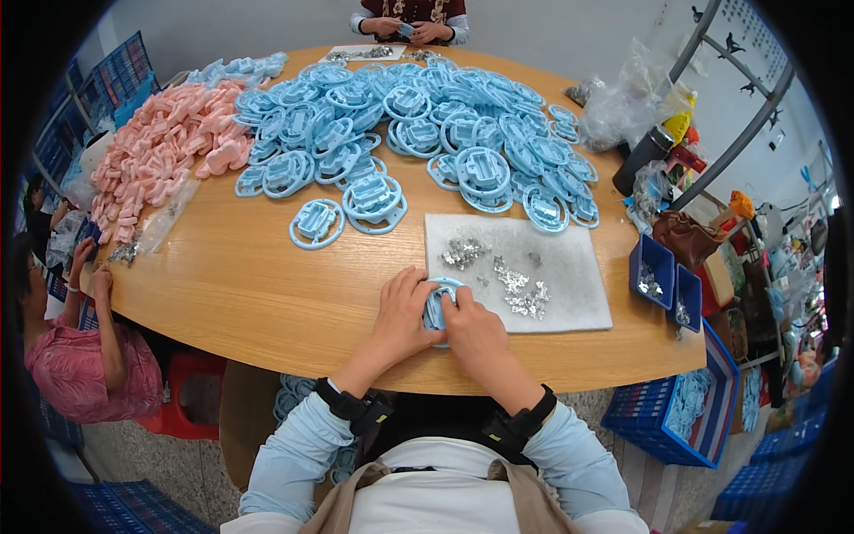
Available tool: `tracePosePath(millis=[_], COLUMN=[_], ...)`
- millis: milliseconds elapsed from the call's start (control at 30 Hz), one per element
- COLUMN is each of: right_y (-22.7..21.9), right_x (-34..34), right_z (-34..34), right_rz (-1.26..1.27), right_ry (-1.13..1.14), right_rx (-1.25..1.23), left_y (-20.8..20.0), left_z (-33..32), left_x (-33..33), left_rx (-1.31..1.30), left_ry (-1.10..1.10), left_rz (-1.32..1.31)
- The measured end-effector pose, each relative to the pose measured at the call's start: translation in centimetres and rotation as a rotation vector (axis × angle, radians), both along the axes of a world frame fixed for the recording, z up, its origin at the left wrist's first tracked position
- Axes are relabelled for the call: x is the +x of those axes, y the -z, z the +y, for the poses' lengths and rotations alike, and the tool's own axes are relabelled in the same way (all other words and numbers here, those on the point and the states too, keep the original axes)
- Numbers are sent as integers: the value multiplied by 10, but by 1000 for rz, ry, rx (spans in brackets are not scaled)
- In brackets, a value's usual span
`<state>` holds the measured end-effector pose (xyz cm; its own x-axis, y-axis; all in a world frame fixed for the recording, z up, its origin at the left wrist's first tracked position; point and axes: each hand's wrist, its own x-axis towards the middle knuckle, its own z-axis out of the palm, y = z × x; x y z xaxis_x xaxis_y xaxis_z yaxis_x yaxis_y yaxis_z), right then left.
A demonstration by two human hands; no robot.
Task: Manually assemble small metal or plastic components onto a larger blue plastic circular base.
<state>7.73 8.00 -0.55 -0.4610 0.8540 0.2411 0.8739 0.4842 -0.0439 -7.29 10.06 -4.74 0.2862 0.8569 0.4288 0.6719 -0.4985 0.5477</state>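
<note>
Near the table's front edge, a light-blue oval plastic part (pixel 433 311) lies between my two hands, partly covered by them. My left hand (pixel 402 313) is closed round its left side. My right hand (pixel 476 331) grips it from the right, the thumb side pressed onto its top. Just beyond my right hand is a white foam pad (pixel 578 267), its left edge beside the part. Small silver metal pieces (pixel 525 298) lie in loose groups on the pad. Whether a metal piece is under my fingers is hidden.
A large heap of blue parts (pixel 409 102) covers the table's far middle, with pink parts (pixel 169 133) to the left. Two blue bins (pixel 654 267) stand at the right edge, above a blue crate (pixel 658 409). Co-workers sit at the left (pixel 89 365) and far side (pixel 418 18).
</note>
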Motion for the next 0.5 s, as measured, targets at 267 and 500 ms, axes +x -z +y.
tracePosePath(millis=[267,500], right_y=[-3,-8], right_x=[-11,29], right_z=[8,4], right_rz=[-133,589], right_ry=[34,159], right_rx=[-90,4], left_y=[6,-11], left_z=[7,-4], left_x=[-2,2], left_rx=[59,38], left_ry=[-5,-2], left_rz=[33,-18])
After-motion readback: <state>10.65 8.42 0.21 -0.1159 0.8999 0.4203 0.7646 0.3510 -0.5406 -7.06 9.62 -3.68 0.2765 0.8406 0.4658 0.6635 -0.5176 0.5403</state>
